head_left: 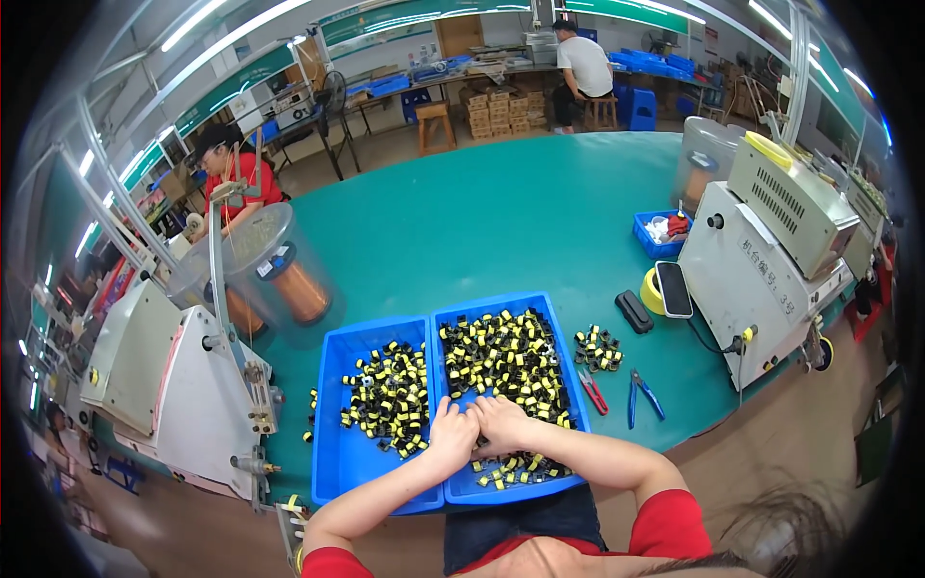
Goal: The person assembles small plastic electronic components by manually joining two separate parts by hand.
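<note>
My left hand (453,435) and my right hand (502,422) meet over the near left part of the right blue tray (564,332). Both hands have their fingers curled in and pressed together. Whatever lies between them is hidden by the fingers; a small dark bit shows just below. Many small black coil bobbins with yellow tape (501,361) fill the tray around and beyond my hands, with a looser group near its front edge. Beside it, touching, the left blue tray (332,405) holds more of these bobbins, heaped toward its right side.
Right of the trays lie a bobbin pile (598,350), red snips (594,393), blue-handled pliers (645,399), a black case (633,312) and a phone (673,290). Winding machines (207,400) flank the green table (434,222). Copper wire spools (301,289) stand left; a co-worker (252,178) sits beyond.
</note>
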Tool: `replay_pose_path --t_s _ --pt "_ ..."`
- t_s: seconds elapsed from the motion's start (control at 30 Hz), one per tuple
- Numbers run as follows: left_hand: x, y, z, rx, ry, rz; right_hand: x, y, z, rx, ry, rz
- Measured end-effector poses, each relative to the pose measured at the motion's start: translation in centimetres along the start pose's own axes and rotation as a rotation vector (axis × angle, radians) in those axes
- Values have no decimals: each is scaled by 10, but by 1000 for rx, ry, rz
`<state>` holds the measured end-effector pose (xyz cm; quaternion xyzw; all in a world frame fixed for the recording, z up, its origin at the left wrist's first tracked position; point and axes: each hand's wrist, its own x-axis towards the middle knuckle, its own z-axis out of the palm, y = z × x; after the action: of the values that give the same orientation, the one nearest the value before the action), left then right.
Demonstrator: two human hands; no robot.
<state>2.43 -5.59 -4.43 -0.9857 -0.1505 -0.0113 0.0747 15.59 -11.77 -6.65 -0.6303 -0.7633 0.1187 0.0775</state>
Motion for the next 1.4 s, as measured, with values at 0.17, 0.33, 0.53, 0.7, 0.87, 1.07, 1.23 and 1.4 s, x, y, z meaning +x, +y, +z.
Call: replay_pose_path --t_s 0.17,0.33,0.53,0.7,0.87,1.07,1.23,1.4 --pt "0 -11 -19 -30 71 72 3 3 -7 34 -97 8" --pt "9 -35 -78 -617 98 75 -2 -6 -8 21 -88 -37" --pt "9 -53 -64 -2100 -35 -220 2 -9 0 9 -74 -186" --pt "7 -64 -42 -2501 -36 -244 3 -7 -12 -78 -51 -117" --pt "5 -68 -36 -2622 -38 -247 5 -9 -14 -57 -120 -132" --pt "0 -68 -43 -2653 -44 -189 9 -9 -23 69 -206 -122" --pt "-2 -66 -45 -2642 -59 -168 6 -5 -21 169 -135 -159" --pt "-3 -56 -55 -2310 187 -345 7 -4 -20 237 -95 -212"
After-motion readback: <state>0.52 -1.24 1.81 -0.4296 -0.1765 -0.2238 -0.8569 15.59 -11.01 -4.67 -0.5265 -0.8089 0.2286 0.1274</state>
